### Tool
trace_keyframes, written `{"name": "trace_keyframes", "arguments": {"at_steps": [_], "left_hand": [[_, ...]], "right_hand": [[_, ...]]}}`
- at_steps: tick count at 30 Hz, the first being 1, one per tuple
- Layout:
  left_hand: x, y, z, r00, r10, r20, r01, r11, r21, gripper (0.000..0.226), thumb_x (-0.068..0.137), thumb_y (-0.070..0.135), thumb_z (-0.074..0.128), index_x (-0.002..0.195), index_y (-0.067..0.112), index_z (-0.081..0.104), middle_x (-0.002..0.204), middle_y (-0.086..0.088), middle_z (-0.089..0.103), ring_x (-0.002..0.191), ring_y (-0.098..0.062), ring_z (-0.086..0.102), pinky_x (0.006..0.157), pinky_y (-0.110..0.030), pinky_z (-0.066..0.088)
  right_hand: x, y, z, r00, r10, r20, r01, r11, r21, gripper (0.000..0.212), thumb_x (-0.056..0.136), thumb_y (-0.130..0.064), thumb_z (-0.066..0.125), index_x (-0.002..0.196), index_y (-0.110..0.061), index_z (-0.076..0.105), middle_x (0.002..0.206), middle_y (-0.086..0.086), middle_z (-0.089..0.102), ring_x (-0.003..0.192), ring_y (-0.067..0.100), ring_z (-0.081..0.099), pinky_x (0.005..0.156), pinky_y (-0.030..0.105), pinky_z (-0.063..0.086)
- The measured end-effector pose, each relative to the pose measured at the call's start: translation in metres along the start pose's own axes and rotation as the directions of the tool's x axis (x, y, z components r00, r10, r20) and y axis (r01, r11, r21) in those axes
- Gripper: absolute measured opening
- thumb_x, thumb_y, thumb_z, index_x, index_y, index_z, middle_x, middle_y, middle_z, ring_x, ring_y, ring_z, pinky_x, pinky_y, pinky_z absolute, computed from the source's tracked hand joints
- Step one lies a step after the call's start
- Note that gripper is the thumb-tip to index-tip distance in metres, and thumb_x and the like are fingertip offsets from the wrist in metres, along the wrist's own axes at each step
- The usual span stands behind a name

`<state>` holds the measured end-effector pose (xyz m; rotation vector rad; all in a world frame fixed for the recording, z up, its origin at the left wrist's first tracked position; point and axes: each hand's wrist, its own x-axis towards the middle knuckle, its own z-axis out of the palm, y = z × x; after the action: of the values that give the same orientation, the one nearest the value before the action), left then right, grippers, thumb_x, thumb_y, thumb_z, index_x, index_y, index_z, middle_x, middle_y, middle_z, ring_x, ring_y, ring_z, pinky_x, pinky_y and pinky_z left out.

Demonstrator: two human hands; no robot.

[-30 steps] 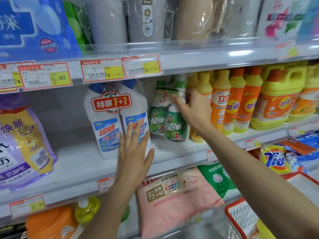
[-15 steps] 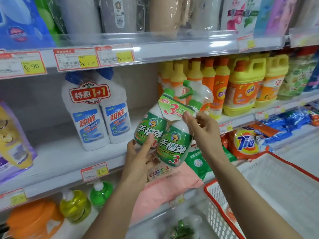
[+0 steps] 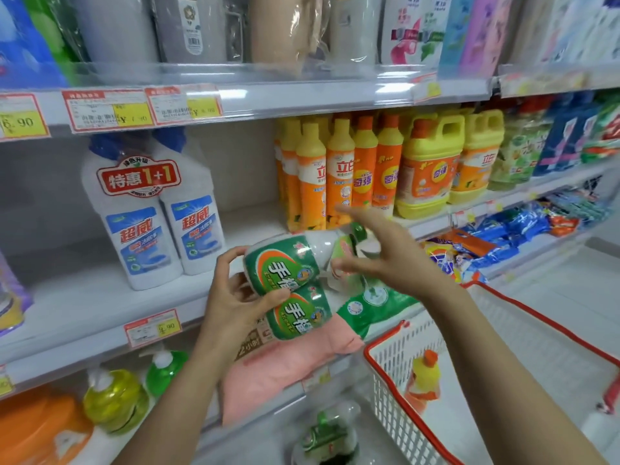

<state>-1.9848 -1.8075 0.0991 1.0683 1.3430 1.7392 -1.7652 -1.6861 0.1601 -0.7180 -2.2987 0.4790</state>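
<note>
View from the wearer's head, looking down at supermarket shelves of cleaning products. In the centre of the frame, two bare hands hold a twin pack of green spray bottles [image 3: 292, 290] tipped almost on its side, clear of the shelf, bases to the left and spray heads to the right.

The left hand [image 3: 235, 300] grips the base end: its fingers curl round the far side of the upper bottle and its thumb presses across the front, where the two bottles meet. The right hand [image 3: 385, 256] is at the spray heads, with its forefinger and thumb straight and spread apart, one above the heads and one below. This part is blurred, so it cannot be told whether the fingers touch the pack.

Left of centre on the middle shelf [image 3: 84, 317] stands a pair of white toilet cleaner bottles [image 3: 151, 223] with blue caps, joined by a red "1+1" label. To the upper right stand orange and yellow dish soap bottles [image 3: 339, 172] and yellow handled jugs [image 3: 429, 169]. Below the hands lie a pink pouch [image 3: 285, 374] and a green pouch [image 3: 382, 305]. At lower right, a white shopping basket [image 3: 391, 391] with a red rim holds a yellow-capped orange bottle [image 3: 423, 380].
</note>
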Motion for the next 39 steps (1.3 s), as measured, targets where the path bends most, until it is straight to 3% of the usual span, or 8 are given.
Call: {"name": "trace_keyframes", "arguments": {"at_steps": [7,12,15,23,28,32,37,39], "left_hand": [[-0.005,0.009,0.004,0.994,-0.052,0.099,0.035,0.986,0.164,0.069,0.067,0.027,0.082,0.122,0.05,0.049,0.102,0.01,0.074,0.094,-0.009,0.071,0.07,-0.026,0.059],[0.007,0.032,0.002,0.87,-0.492,-0.008,0.487,0.858,0.163,0.083,0.062,0.09,0.036,0.124,0.037,0.05,0.115,-0.013,0.062,0.104,-0.039,0.066,0.08,-0.048,0.059],[-0.007,0.027,0.006,0.753,-0.645,0.13,0.654,0.756,-0.038,0.086,0.063,0.089,0.042,0.106,0.018,0.064,0.102,-0.024,0.07,0.09,-0.048,0.069,0.07,-0.054,0.059],[0.001,0.022,0.017,0.86,-0.507,0.063,0.496,0.798,-0.344,0.034,0.079,0.023,0.068,0.112,0.014,0.065,0.104,-0.016,0.073,0.096,-0.033,0.071,0.083,-0.058,0.056],[-0.001,0.023,0.02,0.956,-0.294,0.001,0.289,0.94,-0.182,0.037,0.086,0.015,0.063,0.121,0.028,0.064,0.111,-0.009,0.071,0.097,-0.028,0.071,0.075,-0.046,0.06],[-0.004,0.018,0.016,0.977,-0.156,0.147,0.172,0.98,-0.102,0.065,0.064,0.019,0.078,0.123,0.04,0.062,0.119,-0.003,0.069,0.099,-0.02,0.071,0.071,-0.032,0.059],[-0.008,0.004,0.016,0.944,-0.251,0.214,0.28,0.953,-0.119,0.115,0.049,0.036,0.09,0.148,0.041,0.032,0.136,0.004,0.059,0.117,-0.019,0.062,0.09,-0.045,0.055],[-0.006,0.002,0.019,0.926,-0.306,0.223,0.341,0.93,-0.136,0.096,0.063,0.054,0.084,0.143,0.018,0.046,0.131,-0.009,0.063,0.116,-0.025,0.064,0.095,-0.049,0.051]], "right_hand": [[-0.011,0.013,0.021,0.997,0.001,-0.077,0.006,0.995,0.101,0.065,0.06,-0.058,0.077,0.11,-0.015,0.069,0.102,-0.004,0.065,0.092,0.014,0.06,0.077,0.042,0.051],[-0.016,0.007,0.025,0.973,-0.132,-0.189,0.145,0.988,0.057,0.059,0.06,-0.048,0.086,0.104,-0.013,0.069,0.096,-0.001,0.064,0.086,0.018,0.059,0.069,0.044,0.05],[-0.017,0.007,0.023,0.955,-0.212,-0.209,0.209,0.977,-0.034,0.058,0.06,-0.045,0.09,0.103,-0.012,0.072,0.096,-0.003,0.065,0.087,0.017,0.061,0.065,0.044,0.051],[-0.026,0.02,0.015,0.982,-0.128,0.14,0.113,0.988,0.11,0.052,0.07,-0.035,0.088,0.111,-0.021,0.059,0.111,-0.007,0.056,0.102,0.014,0.054,0.083,0.038,0.05],[-0.028,0.04,0.0,0.955,0.234,0.183,-0.273,0.933,0.233,0.068,0.078,-0.078,0.054,0.131,-0.035,0.053,0.136,-0.007,0.054,0.106,0.003,0.057,0.084,0.027,0.046],[-0.039,0.054,0.028,0.77,0.527,0.36,-0.637,0.663,0.393,0.09,0.07,-0.076,0.056,0.145,-0.029,0.043,0.139,0.002,0.053,0.11,0.02,0.06,0.09,0.042,0.053],[-0.038,0.059,0.033,0.818,0.574,0.035,-0.447,0.595,0.668,0.064,0.061,-0.048,0.081,0.119,-0.029,0.061,0.114,0.007,0.063,0.077,0.013,0.071,0.064,0.027,0.058],[-0.036,0.059,0.03,0.862,0.503,-0.057,-0.354,0.68,0.642,0.06,0.062,-0.045,0.084,0.116,-0.033,0.062,0.117,0.006,0.062,0.078,0.017,0.071,0.06,0.029,0.057]]}}
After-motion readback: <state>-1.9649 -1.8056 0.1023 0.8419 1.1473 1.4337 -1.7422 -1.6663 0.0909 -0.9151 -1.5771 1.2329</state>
